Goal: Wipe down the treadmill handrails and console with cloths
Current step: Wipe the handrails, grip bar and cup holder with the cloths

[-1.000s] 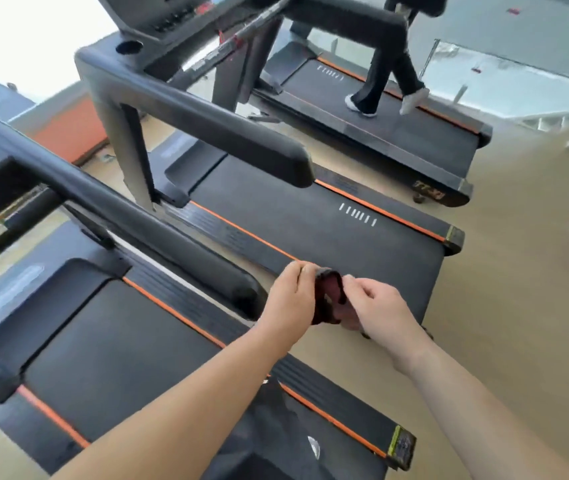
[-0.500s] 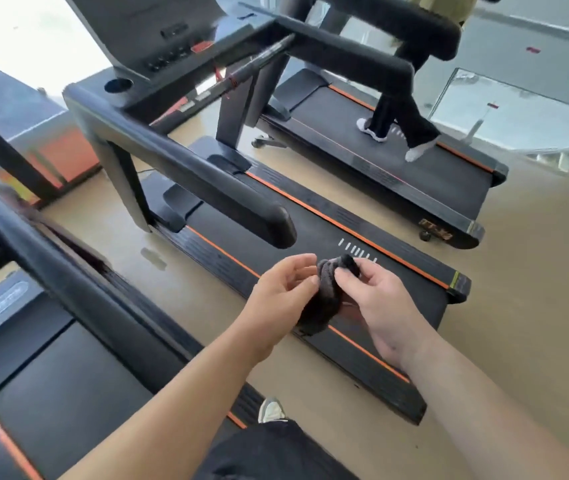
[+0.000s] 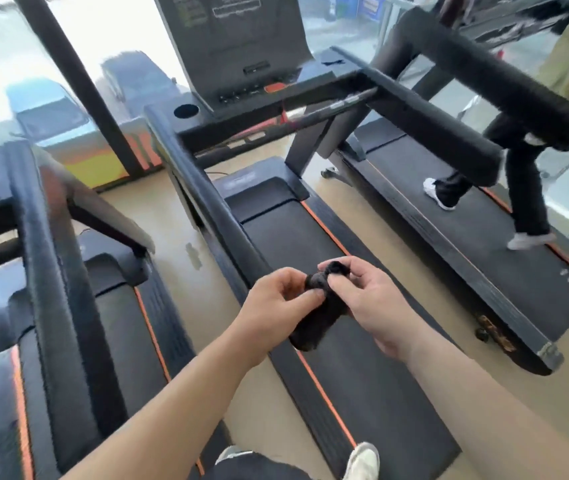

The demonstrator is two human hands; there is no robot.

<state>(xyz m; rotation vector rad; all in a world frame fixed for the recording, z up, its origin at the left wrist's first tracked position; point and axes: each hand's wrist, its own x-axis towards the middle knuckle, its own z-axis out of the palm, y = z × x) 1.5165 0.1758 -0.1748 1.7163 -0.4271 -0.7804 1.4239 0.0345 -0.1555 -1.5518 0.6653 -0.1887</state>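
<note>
**Both hands bunch a dark cloth over the middle treadmill**

Head view: the left hand (image 3: 276,303) and the right hand (image 3: 373,306) meet in the middle of the picture, and both are closed on one dark cloth (image 3: 317,323). The left thumb and fingers pinch its upper middle. The right fingers curl around its top end, and the rest hangs in a crumpled roll between the palms. The cloth is in the air above the left edge of the treadmill belt (image 3: 362,393), just past the near end of the left handrail (image 3: 220,209), and does not touch the rail. The right handrail (image 3: 432,126) runs back to the console (image 3: 238,46), which stands at the far end of the treadmill with a round cup hole at its left corner. A pale shoe (image 3: 362,460) stands at the near edge of the belt. A second treadmill (image 3: 51,271) is on the left, blurred. On the right, another person's legs (image 3: 525,188) in dark trousers step on a third machine.
</note>
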